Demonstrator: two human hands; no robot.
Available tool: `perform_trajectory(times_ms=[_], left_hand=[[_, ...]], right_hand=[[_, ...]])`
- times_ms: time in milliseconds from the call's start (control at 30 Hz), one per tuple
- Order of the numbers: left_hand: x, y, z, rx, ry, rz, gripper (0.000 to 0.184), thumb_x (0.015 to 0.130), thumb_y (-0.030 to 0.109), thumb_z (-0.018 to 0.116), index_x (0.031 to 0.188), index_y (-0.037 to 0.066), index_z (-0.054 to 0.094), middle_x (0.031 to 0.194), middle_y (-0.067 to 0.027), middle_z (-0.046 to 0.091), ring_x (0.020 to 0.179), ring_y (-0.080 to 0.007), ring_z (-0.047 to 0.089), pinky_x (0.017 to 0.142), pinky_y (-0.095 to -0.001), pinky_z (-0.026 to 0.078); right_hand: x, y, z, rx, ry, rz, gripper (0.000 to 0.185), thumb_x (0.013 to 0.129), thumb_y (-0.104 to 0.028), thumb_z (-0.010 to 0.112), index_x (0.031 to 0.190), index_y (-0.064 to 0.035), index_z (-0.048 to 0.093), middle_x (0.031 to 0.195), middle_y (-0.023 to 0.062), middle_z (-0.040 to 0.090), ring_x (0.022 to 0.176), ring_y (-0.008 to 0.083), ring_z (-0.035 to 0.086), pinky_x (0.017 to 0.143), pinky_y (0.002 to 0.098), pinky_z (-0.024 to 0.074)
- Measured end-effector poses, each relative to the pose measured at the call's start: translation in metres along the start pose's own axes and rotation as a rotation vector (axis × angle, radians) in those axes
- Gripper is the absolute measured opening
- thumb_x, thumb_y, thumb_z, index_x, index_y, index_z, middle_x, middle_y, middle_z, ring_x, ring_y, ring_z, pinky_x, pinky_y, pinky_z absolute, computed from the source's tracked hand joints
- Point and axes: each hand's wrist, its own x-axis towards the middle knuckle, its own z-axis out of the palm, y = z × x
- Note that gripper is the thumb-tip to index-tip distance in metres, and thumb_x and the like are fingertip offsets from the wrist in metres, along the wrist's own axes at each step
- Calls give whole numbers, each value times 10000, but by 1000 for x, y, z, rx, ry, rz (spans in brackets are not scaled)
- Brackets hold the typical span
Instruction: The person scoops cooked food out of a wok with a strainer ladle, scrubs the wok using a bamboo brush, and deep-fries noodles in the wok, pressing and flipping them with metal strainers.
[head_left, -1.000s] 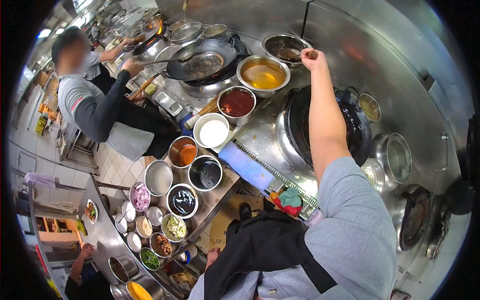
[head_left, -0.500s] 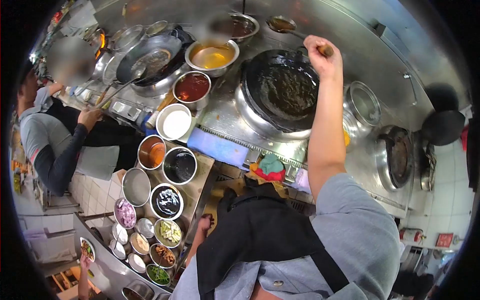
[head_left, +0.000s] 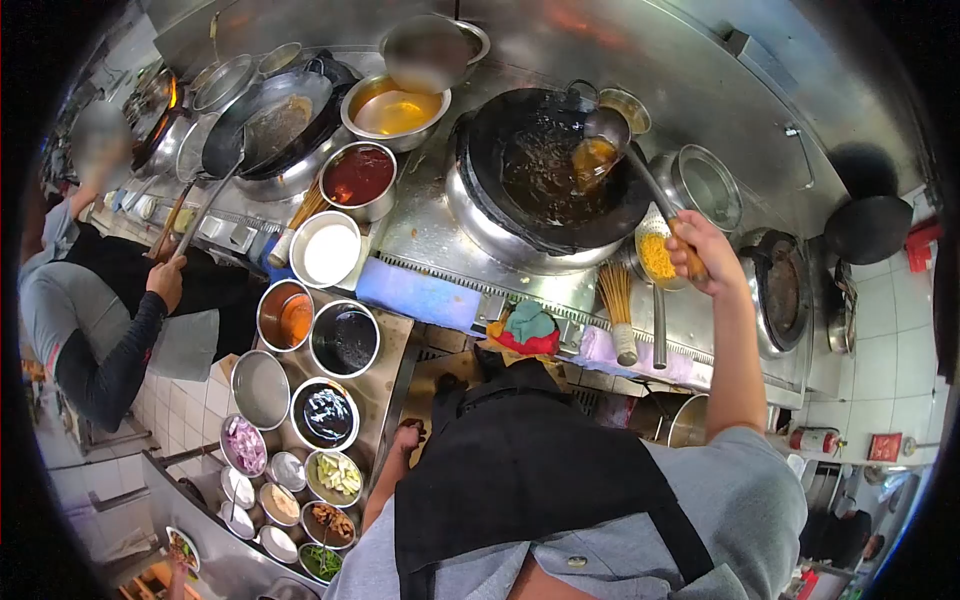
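My right hand [head_left: 702, 252] grips the wooden handle of a ladle [head_left: 655, 183], fingers wrapped round it. The ladle's bowl is tipped over the right part of a black wok [head_left: 520, 110], and amber liquid [head_left: 594, 158] runs from it. Dark, shiny liquid [head_left: 535, 175] lies in the wok's bottom. Low at my side, close to the edge of the ingredient counter, my left hand [head_left: 409, 434] has its fingers curled, with nothing visible in them. Below my right hand's side of the wok is a strainer [head_left: 650, 225] with yellow shreds [head_left: 656, 256].
A bamboo brush [head_left: 617, 305] stands at the stove's front beside folded cloths [head_left: 530, 322]. Left of the wok are bowls of yellow liquid [head_left: 400, 112], red sauce [head_left: 360, 178] and white powder [head_left: 326, 249]. Several ingredient bowls line the left counter. A co-worker [head_left: 90, 310] handles another wok [head_left: 265, 125].
My right hand has come down and toward me on the right. The ladle's bowl has gone from beyond the wok to over it, tipping out liquid. The left hand stays low.
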Motion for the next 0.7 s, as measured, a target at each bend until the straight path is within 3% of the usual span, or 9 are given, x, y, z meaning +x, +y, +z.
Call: perform_trajectory(times_ms=[67,100,167,267,333,533,600,633,700], left_hand=[[-5,-6,1,0,17,-26,174,835,203,450,896,87,565,689,-46,590,524,-145,546,417,-275,375],[-5,-7,1,1,27,-38,170,835,205,447,866,91,569,686,-42,590,522,-142,545,416,-276,373],[-10,0,0,4,41,-57,171,834,206,443,837,95,573,683,-38,590,521,-138,545,416,-276,372],[-33,30,4,12,81,-30,171,834,209,441,811,100,570,664,-30,583,508,-135,534,411,-270,362],[-60,87,6,-180,200,-232,174,848,213,441,855,89,563,694,-24,582,523,-127,531,410,-258,358],[-70,52,44,-564,404,-298,171,853,221,485,919,77,547,729,-23,584,548,-112,530,436,-227,368],[-78,31,56,-664,401,-365,175,849,233,506,926,79,536,734,-22,581,561,-104,531,452,-242,380],[-89,47,53,-673,420,-365,175,849,233,506,926,79,536,734,-22,581,561,-104,531,452,-242,380],[-116,77,54,-616,418,-602,163,847,225,505,896,72,532,715,-26,570,574,-127,533,466,-270,387]], right_hand=[[2,-4,8,-681,133,-111,335,835,-94,505,1146,-101,381,689,33,482,485,85,452,408,204,369],[13,-6,11,-678,123,-109,335,835,-94,505,1146,-101,381,689,33,482,485,85,452,408,204,369],[50,-12,19,-925,19,-362,394,841,-98,499,1203,-78,347,661,6,472,483,74,456,390,209,353],[135,-27,59,-703,-109,-420,387,841,-93,487,1205,-69,360,655,11,469,475,74,439,382,216,339],[207,-32,100,-693,-109,-443,407,828,-95,489,1212,-55,361,652,17,469,465,84,430,373,230,333],[376,-21,227,-932,-26,-415,244,777,-28,413,1020,-5,417,639,63,464,435,120,429,343,251,304],[402,-18,254,-648,-208,-61,102,744,4,382,841,-24,390,586,63,429,418,136,419,349,242,327],[407,-20,266,-647,-228,-63,102,744,4,382,841,-24,390,586,63,429,418,136,419,349,242,327],[420,-28,276,165,-165,250,71,713,23,379,741,-34,347,558,57,391,410,143,408,359,237,359]])
